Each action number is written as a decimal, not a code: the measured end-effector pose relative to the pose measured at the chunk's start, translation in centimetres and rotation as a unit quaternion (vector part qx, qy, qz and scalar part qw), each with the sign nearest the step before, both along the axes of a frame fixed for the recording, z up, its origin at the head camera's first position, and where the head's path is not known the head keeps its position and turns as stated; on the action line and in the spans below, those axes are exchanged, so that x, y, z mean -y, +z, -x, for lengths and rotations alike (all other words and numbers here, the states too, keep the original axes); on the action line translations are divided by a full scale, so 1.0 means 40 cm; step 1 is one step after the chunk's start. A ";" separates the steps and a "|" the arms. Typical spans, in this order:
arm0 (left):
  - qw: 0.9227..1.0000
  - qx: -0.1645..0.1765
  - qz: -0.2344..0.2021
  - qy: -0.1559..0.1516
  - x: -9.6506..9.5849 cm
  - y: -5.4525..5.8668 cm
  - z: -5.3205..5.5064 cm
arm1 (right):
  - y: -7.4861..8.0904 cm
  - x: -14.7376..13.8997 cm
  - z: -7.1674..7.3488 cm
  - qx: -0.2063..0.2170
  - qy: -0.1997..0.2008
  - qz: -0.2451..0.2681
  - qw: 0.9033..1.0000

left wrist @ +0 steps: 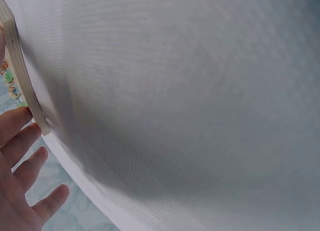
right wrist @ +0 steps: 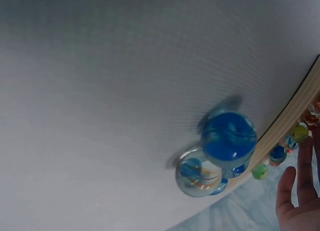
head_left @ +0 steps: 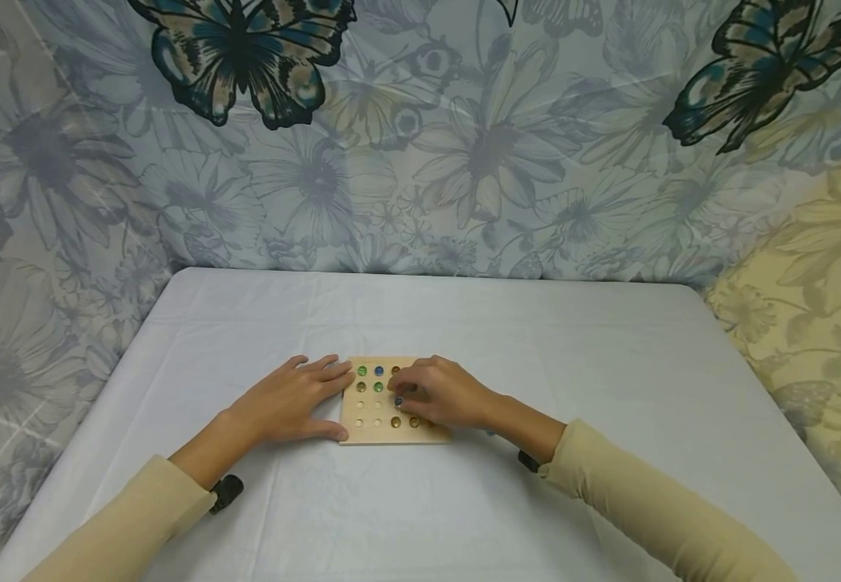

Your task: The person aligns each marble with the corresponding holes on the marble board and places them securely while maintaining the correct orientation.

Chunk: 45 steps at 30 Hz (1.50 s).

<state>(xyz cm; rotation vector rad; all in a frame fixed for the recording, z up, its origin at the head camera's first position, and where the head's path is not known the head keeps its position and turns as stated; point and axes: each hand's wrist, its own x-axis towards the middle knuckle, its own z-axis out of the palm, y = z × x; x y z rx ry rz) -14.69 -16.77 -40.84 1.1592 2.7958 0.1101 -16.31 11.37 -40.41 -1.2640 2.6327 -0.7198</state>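
Note:
A pale wooden board with rows of round hollows lies on the white cloth. Green, blue and amber glass marbles sit in many hollows; two at the lower left show bare. My left hand rests at the board's left edge, fingers spread and fairly straight, with fingertips and thumb touching it. Over the board's right half, my right hand pinches a dark blue marble between thumb and finger, low over a hollow. That hand hides most of the right-hand hollows from the head view.
Several loose marbles lie on the cloth beside the board under my right wrist, among them a blue marble and a clear swirled marble. The white-covered table ends at a flowered fabric backdrop.

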 end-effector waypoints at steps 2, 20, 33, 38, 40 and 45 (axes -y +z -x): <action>1.000 0.001 0.002 0.001 0.000 -0.001 0.000 | -0.001 0.004 0.001 -0.004 0.003 -0.005 1.000; 1.000 -0.005 -0.002 -0.003 0.000 0.000 0.002 | 0.019 -0.010 0.007 -0.019 0.003 0.015 1.000; 1.000 -0.014 0.001 -0.006 0.001 -0.003 0.002 | 0.028 -0.129 0.001 -0.020 -0.058 -0.003 0.998; 1.000 -0.010 0.003 -0.006 0.000 -0.003 0.003 | 0.025 -0.177 0.002 -0.016 -0.070 -0.011 0.997; 1.000 -0.009 0.003 -0.005 0.000 -0.004 0.003 | 0.023 -0.193 -0.002 -0.007 -0.074 -0.013 0.997; 1.000 -0.006 0.002 -0.003 -0.001 -0.004 0.002 | 0.015 -0.221 -0.011 0.018 -0.078 -0.026 0.996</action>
